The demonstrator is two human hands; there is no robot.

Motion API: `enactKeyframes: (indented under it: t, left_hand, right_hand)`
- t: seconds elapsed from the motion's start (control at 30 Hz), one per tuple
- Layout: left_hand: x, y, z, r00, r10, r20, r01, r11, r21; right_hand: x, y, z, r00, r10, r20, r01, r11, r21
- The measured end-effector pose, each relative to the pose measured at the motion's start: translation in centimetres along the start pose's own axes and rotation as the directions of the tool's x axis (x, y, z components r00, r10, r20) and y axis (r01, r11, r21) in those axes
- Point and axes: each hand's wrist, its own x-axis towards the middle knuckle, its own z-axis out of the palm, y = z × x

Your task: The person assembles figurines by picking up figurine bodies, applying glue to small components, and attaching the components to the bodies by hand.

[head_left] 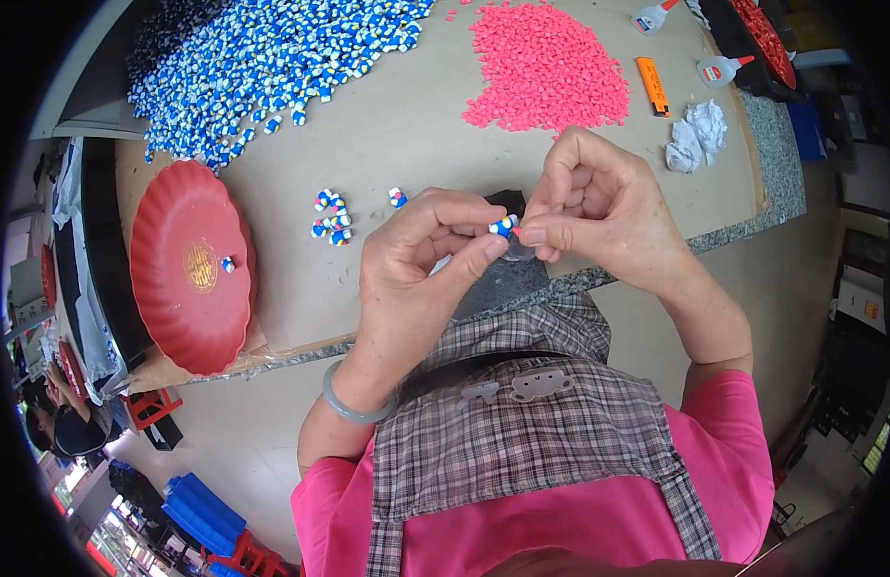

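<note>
The bead [502,227] sits between the left hand's [421,245] pinching thumb and forefinger; the right hand's [594,207] fingers pinch a pink bit [517,232] right by it, contact unclear. The bead looks light, stiff, perhaps slippery, best held by its sides. On the desk [406,115], left of the bead: loose beads [339,237], then a dish [171,288].

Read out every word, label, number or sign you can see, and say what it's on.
I won't repeat wording, but markings stand here:
Red scalloped dish: round gold emblem with characters.
Orange tool: dark lettering.
Two red-tipped bottles: labels, print too small to read.
Background boxes: marks too blurred to read.
</note>
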Motion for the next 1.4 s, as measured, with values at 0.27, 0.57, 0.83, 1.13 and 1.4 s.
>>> enactKeyframes:
  t: [0.27, 0.57, 0.83, 1.13, 1.4]
  left_hand:
    - [0.1, -0.3, 0.4, 0.990, 0.137, -0.024, -0.131, 0.979, 0.156]
    - [0.2, 0.4, -0.2, 0.967, 0.254, -0.013, -0.232, 0.902, 0.364]
    - [-0.8, 2.0, -6.4, 0.968, 0.213, -0.133, -0.013, 0.571, 0.821]
    - [-0.4, 2.5, -6.7, 0.974, 0.212, -0.082, -0.012, 0.407, 0.913]
    - [6.7, 1.7, -8.5, 0.912, 0.404, 0.072, -0.161, 0.192, 0.968]
  right_hand:
    - [0.0, -0.2, 0.0, 0.999, 0.048, -0.012, -0.049, 0.998, -0.049]
    - [-0.4, -1.2, -0.2, 0.937, -0.349, 0.017, 0.291, 0.754, -0.589]
    - [1.2, 3.4, -7.3, 0.866, -0.469, -0.172, 0.115, 0.523, -0.844]
    - [3.3, 5.9, -6.0, 0.837, -0.547, -0.007, 0.201, 0.319, -0.926]
    - [3.4, 4.8, -5.2, 0.861, -0.508, 0.014, 0.202, 0.316, -0.927]
